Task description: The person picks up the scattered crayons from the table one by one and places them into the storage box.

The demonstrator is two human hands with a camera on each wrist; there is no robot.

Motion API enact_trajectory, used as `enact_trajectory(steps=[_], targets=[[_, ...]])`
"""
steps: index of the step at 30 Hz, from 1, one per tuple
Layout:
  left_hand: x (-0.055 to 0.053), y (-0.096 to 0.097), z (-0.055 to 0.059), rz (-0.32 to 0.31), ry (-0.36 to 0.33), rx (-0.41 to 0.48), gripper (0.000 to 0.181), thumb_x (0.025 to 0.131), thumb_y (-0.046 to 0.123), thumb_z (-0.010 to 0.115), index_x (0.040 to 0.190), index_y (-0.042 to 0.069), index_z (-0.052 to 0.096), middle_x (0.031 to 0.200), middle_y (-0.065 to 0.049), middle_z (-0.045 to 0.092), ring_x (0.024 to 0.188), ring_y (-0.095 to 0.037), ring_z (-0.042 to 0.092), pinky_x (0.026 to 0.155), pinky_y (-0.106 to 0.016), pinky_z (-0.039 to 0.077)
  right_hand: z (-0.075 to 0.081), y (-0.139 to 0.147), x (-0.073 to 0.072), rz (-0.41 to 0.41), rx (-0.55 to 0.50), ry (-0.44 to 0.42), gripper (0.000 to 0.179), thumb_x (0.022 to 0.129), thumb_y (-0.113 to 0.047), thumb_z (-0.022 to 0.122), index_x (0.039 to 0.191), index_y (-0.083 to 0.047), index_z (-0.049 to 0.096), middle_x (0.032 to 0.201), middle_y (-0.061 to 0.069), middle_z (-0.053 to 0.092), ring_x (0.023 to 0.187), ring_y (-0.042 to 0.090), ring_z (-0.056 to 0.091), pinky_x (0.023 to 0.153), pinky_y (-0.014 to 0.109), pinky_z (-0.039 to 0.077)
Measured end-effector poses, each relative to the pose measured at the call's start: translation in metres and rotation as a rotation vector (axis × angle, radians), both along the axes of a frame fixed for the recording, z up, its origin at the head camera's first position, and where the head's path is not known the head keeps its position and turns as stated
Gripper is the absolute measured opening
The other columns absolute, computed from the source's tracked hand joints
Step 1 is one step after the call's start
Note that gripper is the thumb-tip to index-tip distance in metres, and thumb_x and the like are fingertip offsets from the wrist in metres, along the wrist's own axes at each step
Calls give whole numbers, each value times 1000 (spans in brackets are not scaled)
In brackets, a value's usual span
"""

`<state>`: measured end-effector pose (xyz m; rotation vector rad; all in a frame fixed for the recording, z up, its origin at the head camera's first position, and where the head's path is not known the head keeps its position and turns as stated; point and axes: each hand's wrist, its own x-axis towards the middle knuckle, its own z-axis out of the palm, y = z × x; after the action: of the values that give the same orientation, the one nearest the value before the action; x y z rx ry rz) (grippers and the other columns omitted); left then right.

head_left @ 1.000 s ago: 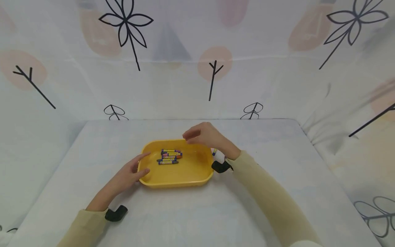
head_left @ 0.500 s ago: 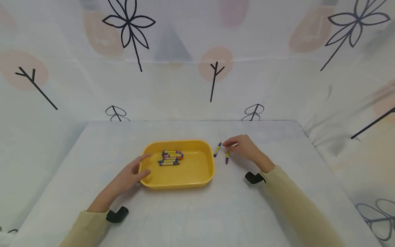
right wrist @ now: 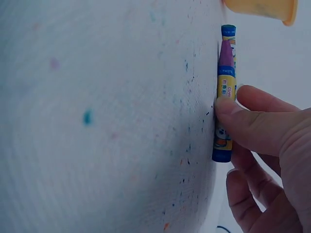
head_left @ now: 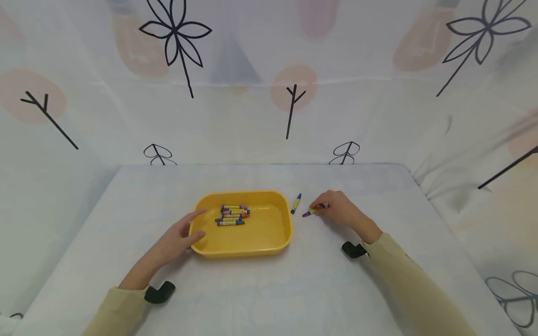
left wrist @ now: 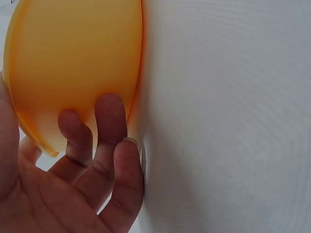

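Observation:
My left hand (head_left: pixel 174 239) grips the left end of a yellow tray (head_left: pixel 240 255), thumb and forefinger over its rim. Seen from the left wrist, several fingertips press against the tray's outer wall (left wrist: pixel 77 53). Right of the tray, my right hand (head_left: pixel 339 211) pinches a purple crayon (right wrist: pixel 225 83) between thumb and fingers, low over the cloth. The crayon's purple tip points left towards the tray. A blue crayon (head_left: pixel 296 204) lies between the tray and the right hand, slanting. Inside the tray, several crayons (head_left: pixel 230 223) lie side by side, left of its middle.
A white cloth (head_left: pixel 269 294) covers the table, with small coloured specks showing in the right wrist view. Behind it hangs a patterned fabric backdrop (head_left: pixel 235 121) with flower and twig drawings. Dark camera mounts (head_left: pixel 160 292) sit at both wrists.
The right hand has moved from above the tray out to its right and taken hold of the purple crayon, whose tip has swung towards the tray. The left hand stays on the tray.

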<state>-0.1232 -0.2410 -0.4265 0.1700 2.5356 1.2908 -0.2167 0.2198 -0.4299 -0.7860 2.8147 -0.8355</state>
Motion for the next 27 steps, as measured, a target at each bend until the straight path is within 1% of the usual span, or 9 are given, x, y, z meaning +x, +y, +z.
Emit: enact_trajectory(steps=[5, 10, 15, 21, 24, 27], targets=[[1, 2, 1, 9, -9, 2, 65, 99, 30, 64, 156, 21, 33, 134, -21, 51, 87, -24, 56, 69, -35, 49, 2, -2, 1, -2, 41, -21, 21, 87, 2, 74, 104, -9, 78, 98, -1, 72, 94, 22, 61, 86, 43, 51], [1, 2, 2, 8, -3, -5, 65, 99, 30, 64, 155, 21, 33, 132, -19, 50, 86, -24, 56, 68, -35, 48, 3, -3, 0, -7, 85, -32, 22, 87, 1, 74, 105, -10, 78, 95, -3, 68, 89, 20, 58, 85, 41, 52], [0, 2, 0, 10, -6, -1, 65, 99, 31, 64, 155, 22, 33, 131, -19, 50, 85, -23, 56, 68, -34, 48, 8, -5, -1, -9, 86, -33, 22, 88, 1, 73, 107, -10, 78, 94, -3, 65, 88, 19, 58, 84, 39, 53], [-1, 0, -3, 10, 1, -5, 65, 99, 33, 64, 155, 23, 34, 132, -19, 50, 86, -23, 56, 68, -34, 49, 26, -15, 1, 28, 14, -10, 21, 88, 1, 73, 107, -8, 77, 94, -2, 66, 88, 19, 59, 82, 38, 54], [-1, 0, -4, 19, -1, -12, 65, 98, 33, 64, 155, 25, 34, 134, -18, 49, 87, -24, 56, 69, -34, 49, 37, -24, 2, 51, -19, 11, 20, 88, 0, 73, 107, -7, 77, 94, -2, 66, 87, 18, 59, 80, 36, 53], [-1, -1, -4, 13, 2, -17, 65, 98, 34, 64, 155, 24, 34, 136, -20, 48, 89, -25, 56, 69, -35, 49, 46, -35, 1, 71, -41, 31, 20, 89, -1, 73, 108, -8, 76, 95, -2, 67, 87, 17, 59, 79, 35, 53]])
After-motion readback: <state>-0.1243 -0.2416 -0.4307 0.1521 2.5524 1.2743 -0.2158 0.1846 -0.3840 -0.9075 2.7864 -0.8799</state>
